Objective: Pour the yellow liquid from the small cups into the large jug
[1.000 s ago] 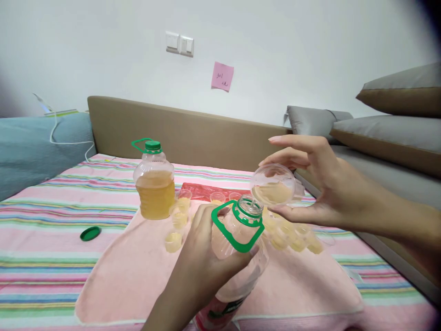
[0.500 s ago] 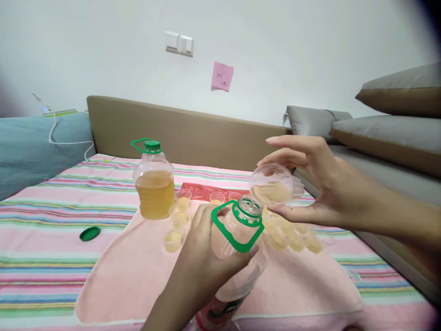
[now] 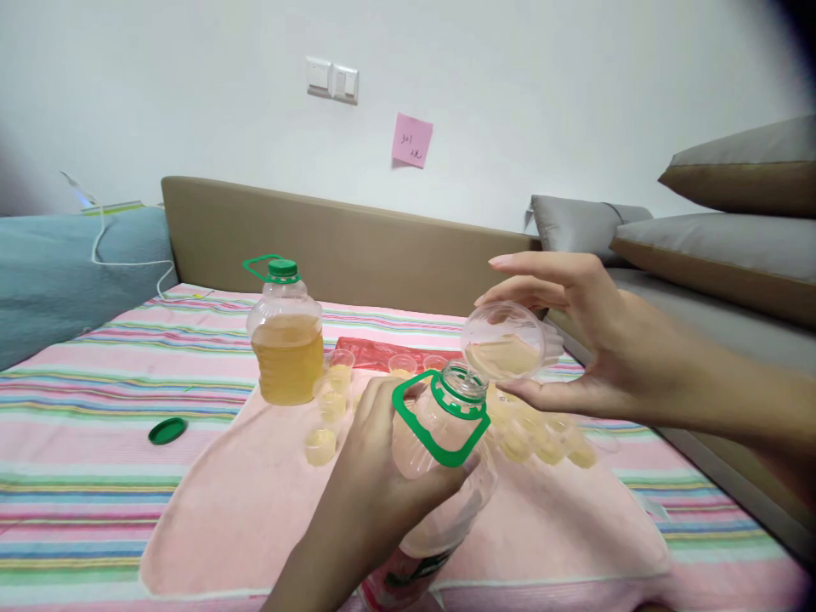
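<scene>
My left hand (image 3: 388, 484) is wrapped round a clear plastic bottle (image 3: 439, 518), just below the green carrying handle (image 3: 450, 455) on its neck. The bottle has no cap on and leans a little to the right. My right hand (image 3: 574, 340) grips a clear plastic cup (image 3: 503, 340) between thumb and fingers. Tilted on its side, the cup holds some pale yellow liquid, and its rim meets the bottle's mouth. Several small cups of yellow liquid (image 3: 320, 446) stand on the pink cloth (image 3: 255, 518), some of them partly hidden behind the bottle and my hands.
A second bottle (image 3: 286, 357), with a green cap and yellow liquid, stands at the left. Left of it lies a loose green cap (image 3: 167, 431) on the striped sheet (image 3: 76, 476). Red plastic (image 3: 366, 355) lies behind the cups. Grey cushions (image 3: 733, 246) are piled at the right.
Almost nothing differs. Both hands, the tilted cup and the bottle keep nearly the same place.
</scene>
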A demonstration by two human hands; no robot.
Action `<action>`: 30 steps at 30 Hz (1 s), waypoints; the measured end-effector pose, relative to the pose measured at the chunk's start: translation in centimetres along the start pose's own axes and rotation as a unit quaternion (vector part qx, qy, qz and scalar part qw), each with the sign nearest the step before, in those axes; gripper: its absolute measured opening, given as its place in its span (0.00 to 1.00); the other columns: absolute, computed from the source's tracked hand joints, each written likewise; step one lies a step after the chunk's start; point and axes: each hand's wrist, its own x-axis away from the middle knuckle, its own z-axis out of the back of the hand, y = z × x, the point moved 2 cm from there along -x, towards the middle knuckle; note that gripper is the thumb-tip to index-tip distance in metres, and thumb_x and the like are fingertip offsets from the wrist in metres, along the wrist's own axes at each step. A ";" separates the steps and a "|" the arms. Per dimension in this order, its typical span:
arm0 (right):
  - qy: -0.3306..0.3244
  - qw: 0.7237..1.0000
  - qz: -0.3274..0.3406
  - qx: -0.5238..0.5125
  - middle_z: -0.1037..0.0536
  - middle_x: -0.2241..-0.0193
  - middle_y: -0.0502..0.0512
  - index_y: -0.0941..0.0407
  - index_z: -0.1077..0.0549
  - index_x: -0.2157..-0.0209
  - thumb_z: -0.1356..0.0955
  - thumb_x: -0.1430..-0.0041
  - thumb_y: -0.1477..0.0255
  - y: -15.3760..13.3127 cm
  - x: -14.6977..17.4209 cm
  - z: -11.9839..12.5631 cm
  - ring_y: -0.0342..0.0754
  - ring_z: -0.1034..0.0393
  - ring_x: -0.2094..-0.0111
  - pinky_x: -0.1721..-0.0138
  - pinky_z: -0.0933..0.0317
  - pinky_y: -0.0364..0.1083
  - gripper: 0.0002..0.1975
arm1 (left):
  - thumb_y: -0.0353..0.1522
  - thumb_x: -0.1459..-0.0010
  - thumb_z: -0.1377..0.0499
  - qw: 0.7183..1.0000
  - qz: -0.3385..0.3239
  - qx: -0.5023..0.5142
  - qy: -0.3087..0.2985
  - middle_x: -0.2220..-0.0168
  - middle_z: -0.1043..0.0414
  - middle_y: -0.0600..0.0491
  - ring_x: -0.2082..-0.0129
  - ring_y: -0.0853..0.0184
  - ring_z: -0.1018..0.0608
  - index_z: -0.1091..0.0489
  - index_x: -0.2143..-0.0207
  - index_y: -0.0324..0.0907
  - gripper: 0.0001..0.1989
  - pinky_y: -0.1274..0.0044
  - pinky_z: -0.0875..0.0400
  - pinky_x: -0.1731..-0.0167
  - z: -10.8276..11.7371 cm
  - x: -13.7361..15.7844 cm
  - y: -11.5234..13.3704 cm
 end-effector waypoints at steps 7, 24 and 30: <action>-0.005 1.000 0.012 0.019 0.27 0.43 0.57 0.41 0.48 0.24 0.23 0.32 0.66 -0.3 -0.3 0.2 0.61 0.26 0.45 0.49 0.23 0.57 0.45 | 0.40 0.42 0.27 1.000 0.011 0.001 -0.004 0.42 0.25 0.49 0.38 0.51 0.26 0.28 0.43 0.50 0.26 0.60 0.31 0.41 0.2 0.1 0.6; -0.021 0.999 0.026 0.032 0.28 0.42 0.58 0.42 0.49 0.24 0.24 0.32 0.64 -0.5 -0.6 0.3 0.63 0.26 0.45 0.51 0.23 0.58 0.45 | 0.39 0.42 0.27 1.000 0.019 0.012 -0.017 0.43 0.25 0.49 0.39 0.51 0.26 0.29 0.44 0.50 0.26 0.60 0.32 0.41 0.2 0.0 0.9; -0.026 0.998 0.030 0.038 0.28 0.42 0.58 0.42 0.49 0.23 0.24 0.32 0.65 -0.6 -0.6 0.5 0.63 0.26 0.45 0.51 0.22 0.58 0.45 | 0.39 0.43 0.27 1.000 0.015 0.007 -0.007 0.43 0.25 0.50 0.40 0.51 0.25 0.28 0.44 0.51 0.25 0.61 0.30 0.43 0.2 0.1 0.9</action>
